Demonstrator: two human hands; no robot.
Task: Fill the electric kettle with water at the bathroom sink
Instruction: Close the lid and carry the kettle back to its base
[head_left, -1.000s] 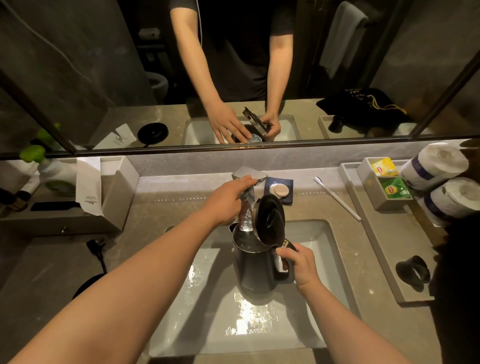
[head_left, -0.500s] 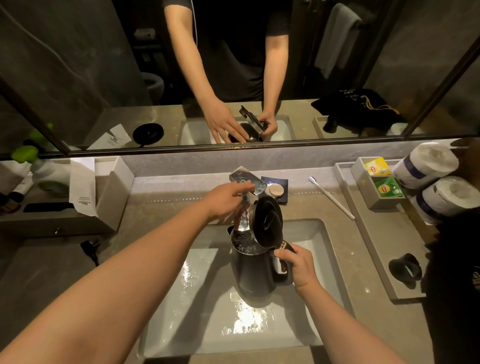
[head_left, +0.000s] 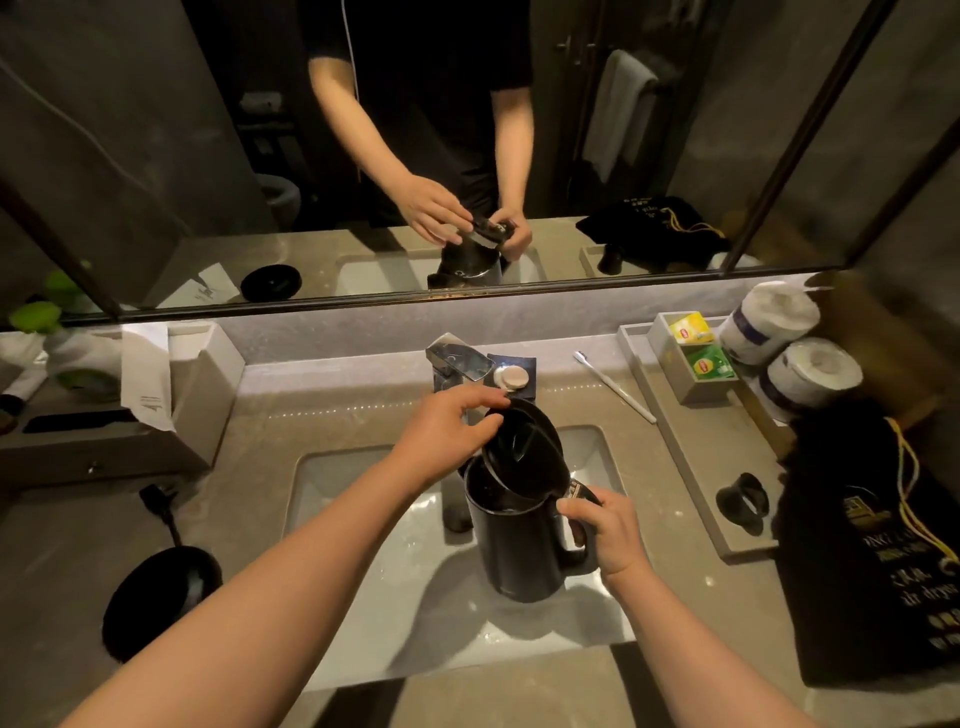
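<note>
A black electric kettle (head_left: 519, 551) is held upright over the white sink basin (head_left: 363, 597), its hinged lid (head_left: 522, 449) tilted halfway over the opening. My right hand (head_left: 605, 532) grips the kettle's handle from the right. My left hand (head_left: 449, 428) rests its fingers on the lid's upper left edge. The chrome faucet (head_left: 457, 361) stands just behind, and no water stream shows from it.
The kettle's black base (head_left: 156, 597) with its cord lies on the counter at left. A tissue box (head_left: 171, 384) stands at back left. On the right sit a toothbrush (head_left: 615, 387), a grey tray (head_left: 696, 467) with tea bags, paper rolls (head_left: 784, 343) and a black bag (head_left: 872, 545).
The water stream has stopped. My left hand left the faucet handle and came down onto the kettle lid, which has swung from upright toward the opening. The kettle sits slightly lower and nearer.
</note>
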